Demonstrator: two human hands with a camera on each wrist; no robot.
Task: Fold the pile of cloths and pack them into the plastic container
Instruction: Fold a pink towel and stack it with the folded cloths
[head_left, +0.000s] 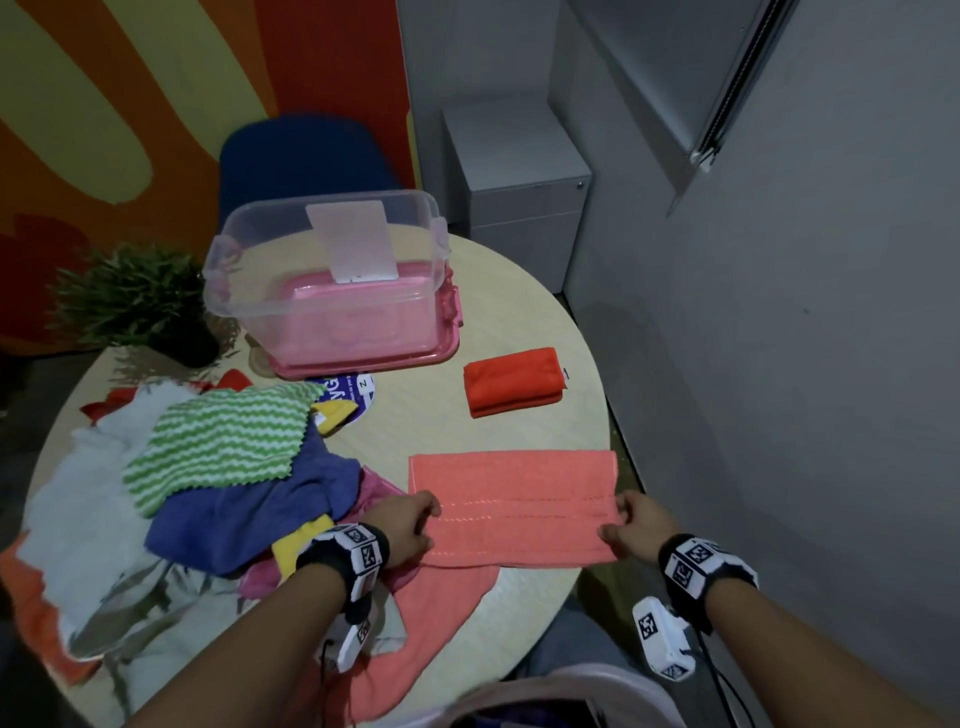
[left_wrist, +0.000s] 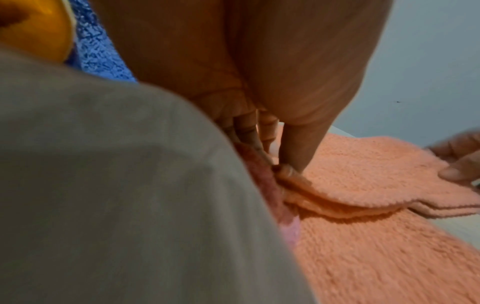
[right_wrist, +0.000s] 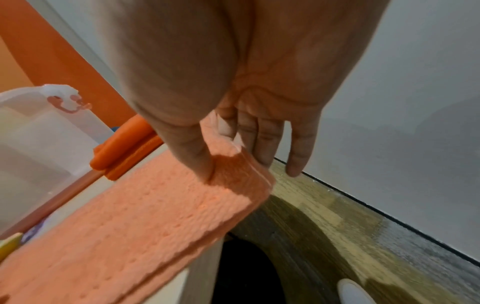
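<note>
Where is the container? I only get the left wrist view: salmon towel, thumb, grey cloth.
Observer: The plastic container stands at the table's far side, lid off.
Operator: Anything folded yet?
Observer: One folded orange cloth lies right of it, on the table.
Operator: Is my right hand gripping?
Observer: Yes, the right hand pinches the salmon towel at its right end; the left hand pinches the left end.

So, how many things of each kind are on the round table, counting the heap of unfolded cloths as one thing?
Folded orange cloth: 1
Salmon cloth being folded, pinched by the left hand and the right hand: 1
Heap of unfolded cloths: 1
Plastic container: 1
Potted plant: 1
Total: 5
</note>
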